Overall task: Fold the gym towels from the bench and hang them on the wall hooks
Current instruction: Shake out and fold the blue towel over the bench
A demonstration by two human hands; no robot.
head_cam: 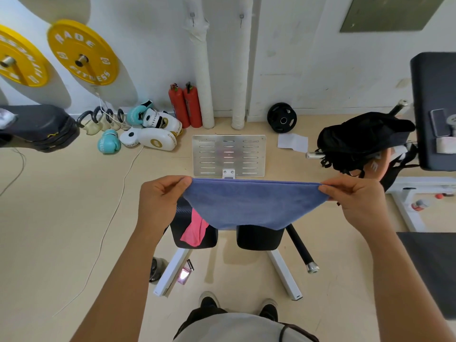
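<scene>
Nearest the camera, 2 bare forearms reach forward and slightly outward from the bottom of the view, above a grey shirt and 2 dark shoes (pixel 269 309) on the pale floor (pixel 61 218). The left hand (pixel 160 197) is raised with its back turned outward, and its grip pinches the left top corner of a blue towel (pixel 249 206) between thumb and curled fingers. The right hand (pixel 355 197) mirrors it, its grip pinching the right top corner in the same way. The top edge of the towel is stretched level and taut between the 2 hands, and the cloth hangs below in a shallow curve, in the air over the black padded tabletop (pixel 197 233).

A pink towel (pixel 196 229) lies crumpled on the left pad of that tabletop, partly hidden behind the blue one. A slotted metal plate (pixel 228 155) stands beyond the tabletop on the floor. On the white wall (pixel 283 58) above, 2 small hooks (pixel 241 18) are fixed side by side, well apart from the towel. 2 yellow weight plates (pixel 82 53) hang at the left, and 2 red fire extinguishers (pixel 185 104) stand at the foot of the wall. A black bag (pixel 357 141) rests at the right.
</scene>
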